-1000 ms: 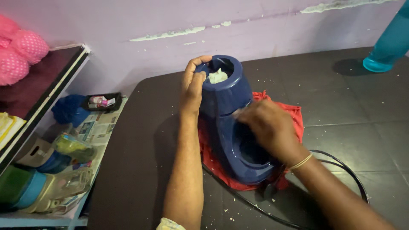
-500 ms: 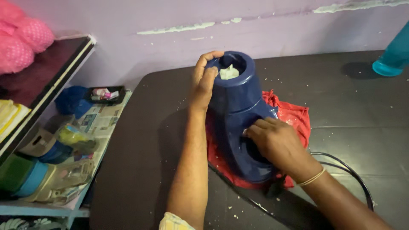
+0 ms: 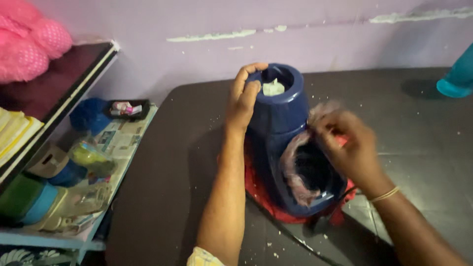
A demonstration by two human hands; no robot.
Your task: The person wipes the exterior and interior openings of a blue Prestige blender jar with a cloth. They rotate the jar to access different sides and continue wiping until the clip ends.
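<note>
Left hand point(image 3: 242, 101): wrapped over the rim at the narrow top of the blue appliance point(image 3: 281, 118); fingers curled over the edge, thumb on the outer wall; a firm closed hold that steadies the body.
Right hand point(image 3: 347, 143): blurred with motion at the wide opening in the appliance's underside; fingers bent, apparently pinching a pale cloth point(image 3: 295, 170); how tight the grip is, cannot tell.
Blue appliance: lying on its side on the tabletop point(image 3: 162, 167), narrow end toward the wall, open base toward the wearer; between the two hands, touched by both; a white fitting point(image 3: 272, 87) shows inside the top socket.
Pale cloth: draped round the edge of the base opening; partly inside, partly out.
Red cloth point(image 3: 256, 184): spread under the appliance, showing at its left and lower edges.
Black cord point(image 3: 281, 231): runs from the base across the tabletop toward the wearer.
Progress, as judged: wiping of the base cavity appears under way; the cavity is dark and its state unclear; white crumbs are scattered over the tabletop, not yet cleared.
Surroundings: teal bottle point(image 3: 458, 79) at the far right; shelf point(image 3: 59, 103) at left with pink bags point(image 3: 29, 44); tins and papers beneath.
</note>
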